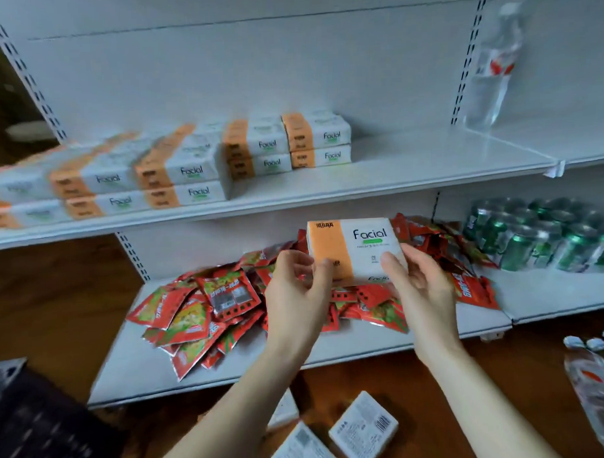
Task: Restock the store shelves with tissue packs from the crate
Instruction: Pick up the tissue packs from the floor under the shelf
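Holding tissue pack (pixel 354 249), red sachets (pixel 207 311) behind, cans (pixel 540 237) beside

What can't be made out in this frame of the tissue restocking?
- Crate: not identifiable in the head view; only loose packs show at the bottom edge.
- Held tissue pack: its lower part is hidden by the left hand and right hand.
- Shelved stacks: the leftmost are motion-blurred and cut by the frame's left edge.
- Red sachets: print is too blurred to read.
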Available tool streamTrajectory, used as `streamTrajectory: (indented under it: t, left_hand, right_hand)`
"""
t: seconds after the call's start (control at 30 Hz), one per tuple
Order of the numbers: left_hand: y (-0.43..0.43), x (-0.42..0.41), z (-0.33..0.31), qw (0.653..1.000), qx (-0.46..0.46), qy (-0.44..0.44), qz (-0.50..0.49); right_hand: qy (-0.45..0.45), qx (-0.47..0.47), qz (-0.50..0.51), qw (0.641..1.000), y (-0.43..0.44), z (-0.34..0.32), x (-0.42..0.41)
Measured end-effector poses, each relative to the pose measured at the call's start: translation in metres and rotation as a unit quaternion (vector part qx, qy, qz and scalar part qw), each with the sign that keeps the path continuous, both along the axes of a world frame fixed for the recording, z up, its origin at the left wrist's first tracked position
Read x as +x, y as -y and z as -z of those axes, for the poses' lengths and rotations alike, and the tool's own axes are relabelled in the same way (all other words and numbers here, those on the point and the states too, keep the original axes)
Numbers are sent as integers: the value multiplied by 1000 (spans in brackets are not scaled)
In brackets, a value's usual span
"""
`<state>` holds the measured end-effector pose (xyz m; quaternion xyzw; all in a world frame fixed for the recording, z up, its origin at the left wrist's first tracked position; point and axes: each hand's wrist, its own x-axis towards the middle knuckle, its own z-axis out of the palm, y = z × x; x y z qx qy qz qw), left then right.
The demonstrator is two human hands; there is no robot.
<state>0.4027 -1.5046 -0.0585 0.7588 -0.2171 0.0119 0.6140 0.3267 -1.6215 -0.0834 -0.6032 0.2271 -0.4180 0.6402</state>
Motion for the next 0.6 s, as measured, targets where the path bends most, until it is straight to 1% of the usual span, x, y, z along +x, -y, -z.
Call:
streamTrajectory:
  t: [0.13,0.23,0.3,0.4,0.5,0.6]
  left_hand:
    - [-20,21,-34,1000,-3,27,11]
    - [-31,46,-49,999,-11,41,-6]
    - [-37,62,-54,999,-10,37,-13]
    - [-40,85,-55,999,-3,34,-31]
    - [-39,104,-53,998,8,30,-46]
    - [-38,113,-48,998,16,31,-53]
  right_hand:
    - [11,-37,-67,997,-9,-30,31]
    - [7,-101,-64,993,-15,-49,60]
    - [-27,-161,-35,986,-17,-59,80]
    - [-103,-248,-3,963,-18,-72,104]
    - [-157,-283,-7,946,-18,-79,125]
    - [-199,-290,-11,936,-15,-79,142]
